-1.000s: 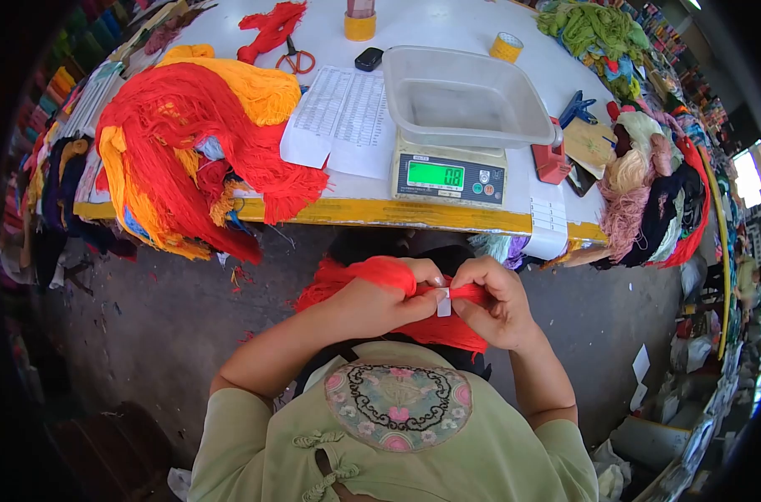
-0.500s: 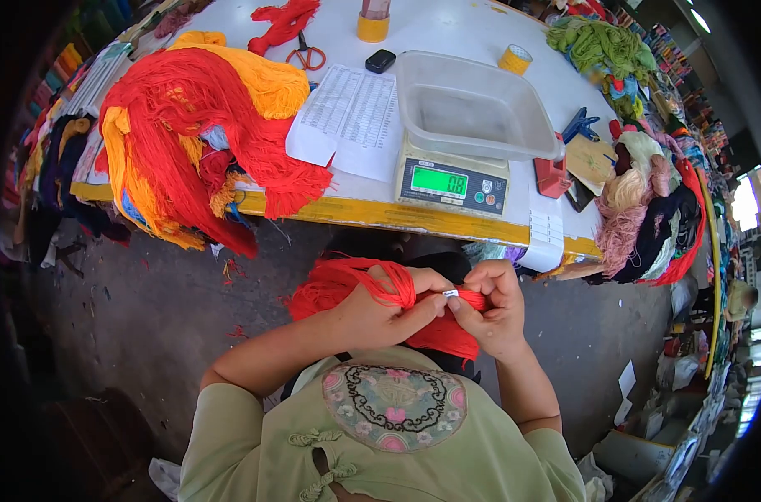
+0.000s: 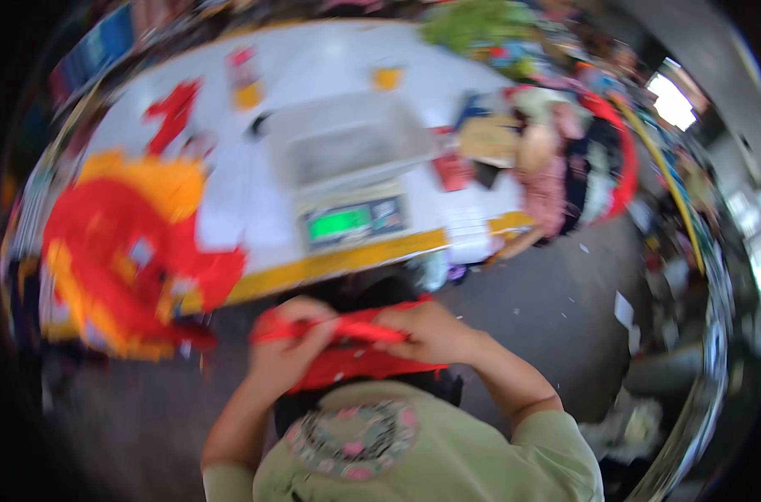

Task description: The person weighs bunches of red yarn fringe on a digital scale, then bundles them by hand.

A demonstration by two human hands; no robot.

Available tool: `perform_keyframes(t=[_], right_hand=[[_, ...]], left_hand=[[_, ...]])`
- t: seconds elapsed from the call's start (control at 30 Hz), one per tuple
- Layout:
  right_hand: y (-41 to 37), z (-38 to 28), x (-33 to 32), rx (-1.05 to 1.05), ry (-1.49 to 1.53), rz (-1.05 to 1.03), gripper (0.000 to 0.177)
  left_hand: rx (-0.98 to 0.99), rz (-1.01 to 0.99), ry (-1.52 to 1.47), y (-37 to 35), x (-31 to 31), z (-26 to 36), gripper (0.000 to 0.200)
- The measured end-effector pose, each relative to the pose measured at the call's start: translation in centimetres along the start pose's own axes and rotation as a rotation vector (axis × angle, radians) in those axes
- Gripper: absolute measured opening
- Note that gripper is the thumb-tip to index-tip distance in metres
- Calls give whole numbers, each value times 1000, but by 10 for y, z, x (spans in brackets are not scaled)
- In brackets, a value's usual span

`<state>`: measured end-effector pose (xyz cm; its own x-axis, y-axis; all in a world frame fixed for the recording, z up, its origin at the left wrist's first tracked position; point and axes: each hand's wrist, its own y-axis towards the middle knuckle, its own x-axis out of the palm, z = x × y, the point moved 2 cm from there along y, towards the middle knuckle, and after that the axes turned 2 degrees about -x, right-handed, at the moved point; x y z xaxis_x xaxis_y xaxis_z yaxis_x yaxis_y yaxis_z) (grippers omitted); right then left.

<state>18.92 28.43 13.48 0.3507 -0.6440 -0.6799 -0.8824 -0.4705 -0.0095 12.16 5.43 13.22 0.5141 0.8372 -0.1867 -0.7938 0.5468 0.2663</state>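
Observation:
A twisted bundle of red yarn (image 3: 359,329) stretches between my two hands above my lap. My left hand (image 3: 292,345) is wrapped round its left end. At the other end, my right hand (image 3: 435,333) is closed on the yarn, its fingers partly hidden and smeared by motion. More red yarn (image 3: 347,366) hangs or lies over my lap just below the hands. The small white tag is not distinct in this blurred view.
A white table (image 3: 330,63) in front carries a scale (image 3: 351,222) with a clear plastic tray (image 3: 355,142). Red and orange yarn (image 3: 104,226) drapes over its left edge. Several coloured yarn bundles (image 3: 548,159) hang at the right, beside a red object (image 3: 451,170).
The view has swung to the right and blurred. My hands have moved apart, drawing the red yarn out between them. My fingers no longer pinch together at the white tag.

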Motion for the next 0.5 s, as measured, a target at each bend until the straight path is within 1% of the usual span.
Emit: perform_keyframes(t=[0.03, 0.07, 0.1, 0.2, 0.23, 0.3, 0.33, 0.37, 0.4, 0.43, 0.47, 0.5], right_hand=[[-7, 13, -5, 45, -130, -3, 26], [-13, 26, -14, 96, -95, 1, 27], [-26, 39, -25, 136, -51, -1, 28], [-52, 67, -49, 177, 129, 16, 27], [-57, 63, -56, 178, 98, -13, 29], [-67, 46, -67, 174, 44, -92, 33], [-70, 45, -69, 162, -46, -124, 34], [-74, 46, -73, 175, -115, -77, 34], [-80, 48, -78, 186, -186, -31, 35], [-85, 52, -85, 197, -260, 14, 35], [-92, 65, -89, 203, -292, 65, 30], [-98, 63, -89, 225, -261, 17, 30]], left_hand=[[-97, 11, -82, -5, -19, 0, 10], [-541, 13, -449, -17, -48, 5, 11], [-161, -73, 79, -24, -68, 10, 15], [-461, -329, -280, -61, -164, 13, 40], [-583, -392, -237, -70, -190, 20, 39], [-648, -411, -171, -80, -231, 34, 46], [-686, -416, -139, -85, -249, 41, 49], [-726, -419, -107, -91, -264, 50, 53], [-764, -421, -75, -95, -272, 61, 57], [-741, -315, -25, -101, -277, 73, 56], [-716, -209, 24, -108, -273, 90, 56], [-689, -103, 71, -115, -270, 103, 56]])
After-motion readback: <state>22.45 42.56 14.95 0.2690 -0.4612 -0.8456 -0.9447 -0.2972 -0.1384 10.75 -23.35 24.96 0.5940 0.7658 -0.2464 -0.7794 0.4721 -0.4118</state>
